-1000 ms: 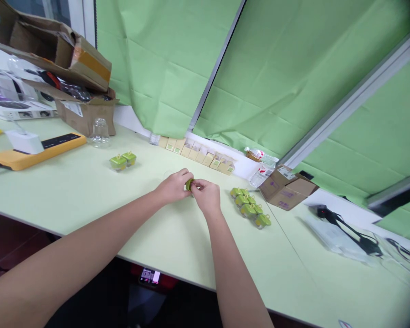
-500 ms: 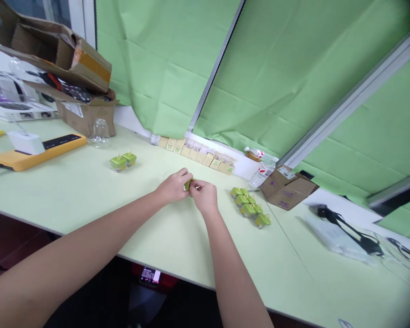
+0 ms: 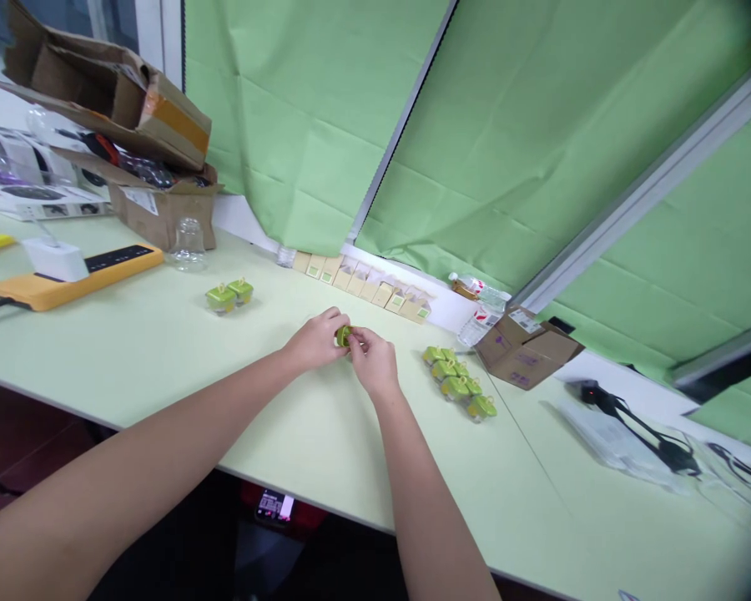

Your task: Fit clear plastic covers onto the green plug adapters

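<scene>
Above the middle of the pale table [image 3: 300, 434], my left hand [image 3: 319, 338] and my right hand [image 3: 374, 361] meet around a small green-lidded container [image 3: 343, 335]. The left fingers are closed on its far left side. The right thumb and fingertips pinch at its lid from the right; much of its body is hidden by the fingers. Two similar clear containers with green lids and yellow loops [image 3: 230, 295] stand to the left. Several more of them [image 3: 456, 380] are grouped to the right of my right hand.
A row of small beige boxes [image 3: 363, 284] lines the back wall. An orange power strip [image 3: 68, 280], a clear jar [image 3: 189, 244] and cardboard boxes [image 3: 168, 213] stand at left. Plastic bottles [image 3: 479, 321], a carton [image 3: 526, 346] and black cables [image 3: 644, 426] lie at right.
The small container has turned in my hands, so its green lid faces me more. My right fingers have shifted slightly on it. The grouped containers stay put.
</scene>
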The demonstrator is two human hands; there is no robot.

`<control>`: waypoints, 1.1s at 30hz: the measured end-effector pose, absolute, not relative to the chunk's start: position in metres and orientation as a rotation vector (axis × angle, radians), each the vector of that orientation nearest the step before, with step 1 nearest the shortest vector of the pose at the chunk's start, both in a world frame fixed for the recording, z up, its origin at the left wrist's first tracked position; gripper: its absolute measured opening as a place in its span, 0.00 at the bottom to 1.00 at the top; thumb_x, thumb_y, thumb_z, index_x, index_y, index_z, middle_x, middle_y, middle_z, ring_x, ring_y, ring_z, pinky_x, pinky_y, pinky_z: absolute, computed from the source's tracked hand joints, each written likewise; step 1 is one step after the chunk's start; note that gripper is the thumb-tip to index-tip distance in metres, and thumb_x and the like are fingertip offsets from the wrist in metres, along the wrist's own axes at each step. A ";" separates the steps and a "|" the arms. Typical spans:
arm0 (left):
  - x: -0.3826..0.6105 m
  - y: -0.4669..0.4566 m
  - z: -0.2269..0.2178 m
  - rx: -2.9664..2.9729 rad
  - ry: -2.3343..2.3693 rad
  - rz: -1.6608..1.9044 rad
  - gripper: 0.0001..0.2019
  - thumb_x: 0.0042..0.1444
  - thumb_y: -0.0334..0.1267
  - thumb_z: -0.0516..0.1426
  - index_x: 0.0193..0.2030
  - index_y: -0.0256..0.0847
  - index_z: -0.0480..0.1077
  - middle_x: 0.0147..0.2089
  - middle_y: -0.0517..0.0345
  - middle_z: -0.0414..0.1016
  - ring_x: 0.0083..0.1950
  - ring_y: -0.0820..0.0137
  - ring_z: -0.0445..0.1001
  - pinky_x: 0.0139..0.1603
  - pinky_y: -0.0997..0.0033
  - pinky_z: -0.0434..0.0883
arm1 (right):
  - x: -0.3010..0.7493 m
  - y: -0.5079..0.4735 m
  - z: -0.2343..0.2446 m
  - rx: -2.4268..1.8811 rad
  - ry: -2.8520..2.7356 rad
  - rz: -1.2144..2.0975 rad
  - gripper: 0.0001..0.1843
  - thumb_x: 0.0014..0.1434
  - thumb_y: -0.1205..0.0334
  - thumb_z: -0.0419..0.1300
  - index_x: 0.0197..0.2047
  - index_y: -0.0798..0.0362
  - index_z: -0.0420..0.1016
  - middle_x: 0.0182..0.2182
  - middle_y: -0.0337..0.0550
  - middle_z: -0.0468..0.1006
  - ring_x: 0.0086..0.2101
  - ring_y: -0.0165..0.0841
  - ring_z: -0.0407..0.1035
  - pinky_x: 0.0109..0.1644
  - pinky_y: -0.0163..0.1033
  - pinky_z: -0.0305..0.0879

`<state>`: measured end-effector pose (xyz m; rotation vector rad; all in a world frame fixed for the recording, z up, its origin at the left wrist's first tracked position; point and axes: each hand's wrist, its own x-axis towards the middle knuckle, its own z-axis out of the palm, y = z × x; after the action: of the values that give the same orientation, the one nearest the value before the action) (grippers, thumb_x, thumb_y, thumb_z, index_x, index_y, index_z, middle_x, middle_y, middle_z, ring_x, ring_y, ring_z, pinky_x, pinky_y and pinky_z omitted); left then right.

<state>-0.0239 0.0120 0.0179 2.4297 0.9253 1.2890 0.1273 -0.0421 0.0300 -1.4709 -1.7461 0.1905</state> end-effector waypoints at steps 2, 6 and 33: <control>-0.024 0.013 0.017 2.460 0.913 1.275 0.06 0.48 0.32 0.58 0.34 0.42 0.66 0.36 0.60 0.64 0.33 0.71 0.65 0.34 0.71 0.64 | 0.128 -0.039 0.027 -1.490 -1.655 0.295 0.11 0.59 0.57 0.56 0.41 0.46 0.79 0.34 0.37 0.82 0.31 0.32 0.75 0.38 0.36 0.70; -0.023 0.012 0.015 2.481 0.882 1.277 0.05 0.50 0.34 0.58 0.34 0.41 0.66 0.37 0.59 0.64 0.34 0.70 0.66 0.35 0.71 0.64 | 0.129 -0.035 0.024 -1.475 -1.600 0.432 0.10 0.56 0.56 0.59 0.35 0.48 0.81 0.31 0.37 0.82 0.31 0.33 0.76 0.38 0.37 0.72; -0.017 -0.005 0.028 2.003 0.508 1.302 0.19 0.58 0.38 0.55 0.56 0.40 0.66 0.50 0.50 0.73 0.47 0.66 0.72 0.43 0.67 0.72 | 0.145 -0.042 0.046 -1.109 -1.145 1.117 0.19 0.42 0.50 0.73 0.31 0.54 0.74 0.24 0.36 0.74 0.22 0.25 0.64 0.30 0.36 0.71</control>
<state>-0.0169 -0.0051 0.0280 2.0035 0.5080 1.3022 0.1449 -0.0417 0.0465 -1.1089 -1.1454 1.1166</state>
